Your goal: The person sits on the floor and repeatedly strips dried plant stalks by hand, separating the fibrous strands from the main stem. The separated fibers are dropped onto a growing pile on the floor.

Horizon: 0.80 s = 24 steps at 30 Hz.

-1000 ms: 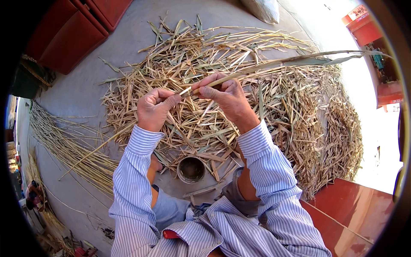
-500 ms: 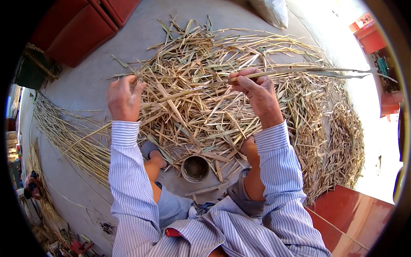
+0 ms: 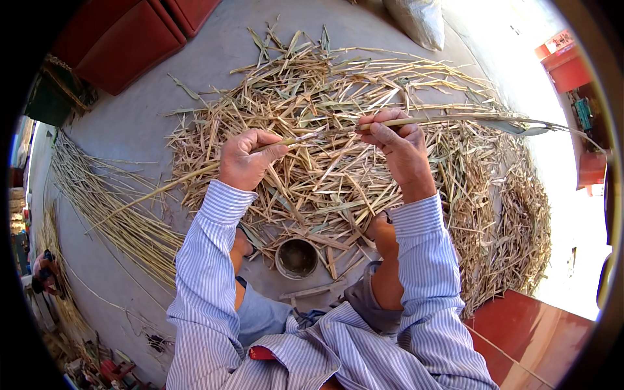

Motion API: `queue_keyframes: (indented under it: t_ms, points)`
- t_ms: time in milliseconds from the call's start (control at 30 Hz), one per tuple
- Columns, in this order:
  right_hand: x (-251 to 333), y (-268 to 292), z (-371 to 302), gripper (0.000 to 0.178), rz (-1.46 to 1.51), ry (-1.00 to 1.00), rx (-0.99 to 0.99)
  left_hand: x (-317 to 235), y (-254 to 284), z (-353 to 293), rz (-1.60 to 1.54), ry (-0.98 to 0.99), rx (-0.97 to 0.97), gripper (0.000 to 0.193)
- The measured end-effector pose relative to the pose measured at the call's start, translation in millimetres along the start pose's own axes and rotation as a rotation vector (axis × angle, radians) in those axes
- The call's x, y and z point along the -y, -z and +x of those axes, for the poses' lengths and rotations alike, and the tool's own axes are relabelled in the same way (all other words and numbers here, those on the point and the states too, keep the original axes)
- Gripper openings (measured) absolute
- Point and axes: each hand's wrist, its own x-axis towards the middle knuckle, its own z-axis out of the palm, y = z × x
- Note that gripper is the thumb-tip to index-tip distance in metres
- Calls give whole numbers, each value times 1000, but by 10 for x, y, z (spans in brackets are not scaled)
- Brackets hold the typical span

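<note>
A long straw-coloured stalk runs across in front of me. It slants from the lower left, through both hands, to the right, where long dry leaves trail from its thin end. My left hand is closed around it, thumb and fingers pinching. My right hand pinches it farther right, thumb on the near side. Between the hands the stalk shows a pale, frayed stretch. Below lies a wide heap of dry stripped leaves and husks. To the left, a loose bundle of bare stalks spreads over the floor.
Between my feet stands a round metal bowl, with a small wooden piece nearer me. Red furniture is at the far left, a pale sack at the far edge. A reddish panel lies at the near right.
My left hand has moved right, toward my right hand, and closed on the stalk; before, it was blurred and farther left. My right hand has shifted slightly right and down, still pinching the stalk.
</note>
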Motion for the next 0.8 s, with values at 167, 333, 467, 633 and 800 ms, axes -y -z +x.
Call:
queue_keyframes:
  t_ms: [167,333,467,633,800]
  points:
    - [-17,118,13,25,4,-35,-192,-53,478,108,-302,-29,-358,19]
    - [-20,138,-20,29,-113,-81,-299,-45,417,72,982,-386,-345,34]
    - [-27,42,9,38,-119,-78,-317,-59,244,11,784,-452,-98,41]
    - [-14,28,34,39,-146,-65,-327,-41,-33,-27,310,-100,-6,28]
    - [-20,12,31,38,-140,-89,-376,54,217,133,-260,60,-288,23]
